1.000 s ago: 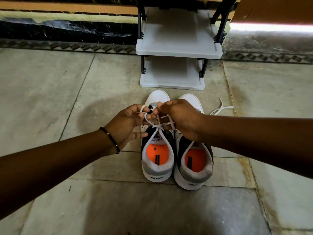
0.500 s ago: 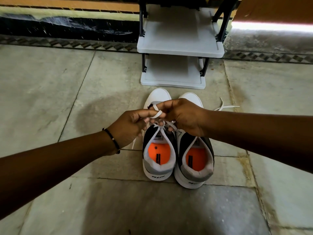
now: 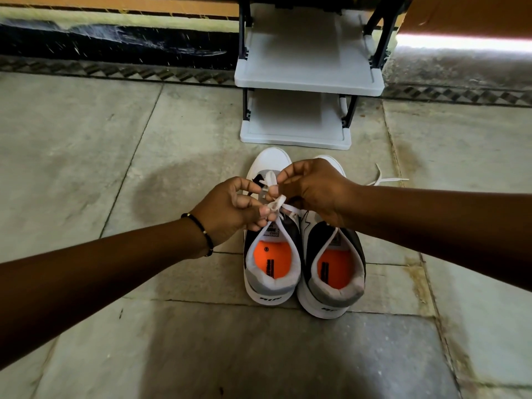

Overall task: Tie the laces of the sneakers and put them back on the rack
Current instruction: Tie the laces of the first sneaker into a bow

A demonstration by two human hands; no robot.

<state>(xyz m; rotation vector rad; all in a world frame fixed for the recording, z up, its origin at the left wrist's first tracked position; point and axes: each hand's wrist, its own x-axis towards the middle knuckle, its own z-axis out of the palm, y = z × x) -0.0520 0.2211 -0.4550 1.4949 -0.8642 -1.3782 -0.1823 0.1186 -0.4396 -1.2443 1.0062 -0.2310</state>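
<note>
Two white, grey and black sneakers with orange insoles stand side by side on the floor, heels toward me. Over the tongue of the left sneaker [image 3: 272, 272], my left hand [image 3: 230, 208] and my right hand [image 3: 312, 187] both pinch its white lace [image 3: 275, 203], which is bent into loops between my fingers. The right sneaker [image 3: 334, 277] stands beside it, its front hidden under my right hand. Its loose lace [image 3: 384, 180] trails on the floor to the right. The grey shoe rack [image 3: 308, 82] stands just beyond the toes.
The rack has two bare grey shelves on black posts, backed against a dark wall base [image 3: 115, 44]. Stone floor tiles [image 3: 86, 168] spread to the left, right and in front of the sneakers. A cardboard surface [image 3: 475, 12] sits at the top right.
My hands have worked the left sneaker's lace: the ends, first pulled apart, are now folded into loops held close together above the tongue. The sneakers have not moved.
</note>
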